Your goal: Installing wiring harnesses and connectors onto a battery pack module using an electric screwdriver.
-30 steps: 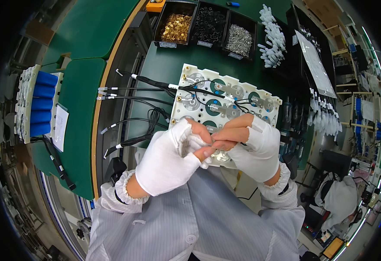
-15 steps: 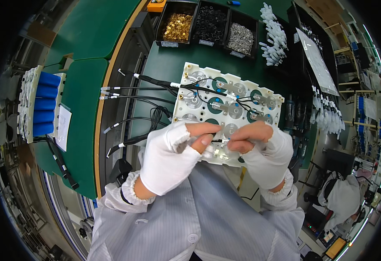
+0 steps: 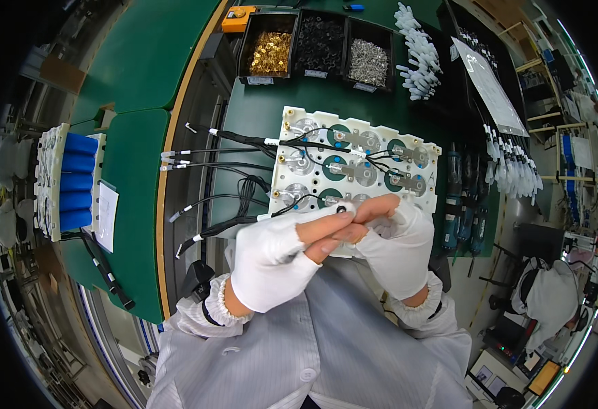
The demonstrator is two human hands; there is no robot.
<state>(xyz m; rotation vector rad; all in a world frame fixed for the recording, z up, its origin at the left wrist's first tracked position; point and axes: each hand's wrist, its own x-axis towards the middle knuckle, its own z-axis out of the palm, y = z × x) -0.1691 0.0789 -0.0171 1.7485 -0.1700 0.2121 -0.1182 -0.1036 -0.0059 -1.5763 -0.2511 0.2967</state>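
Observation:
Both my hands wear white fingerless gloves and meet over the near edge of a white battery module plate (image 3: 276,202). The fingers of my left hand (image 3: 278,255) are pinched, with a small black round part (image 3: 341,209) showing at their tips. My right hand (image 3: 396,247) is closed too, its fingertips touching the left ones; what they grip is hidden. Round cell ends and clear-covered metal tabs (image 3: 343,168) cover the plate. A black wire harness (image 3: 244,138) runs across it and spreads out leftward in several labelled leads.
Behind the plate stand black bins of brass parts (image 3: 270,54), black parts (image 3: 321,41) and silver parts (image 3: 368,63). White-capped leads (image 3: 418,58) hang at right, near several screwdrivers (image 3: 453,198). Another module with blue cells (image 3: 77,180) sits on the left green table.
My hands have drawn together, the right moving left until the fingertips touch. The black part now shows above the left fingertips. The whole view has shifted slightly.

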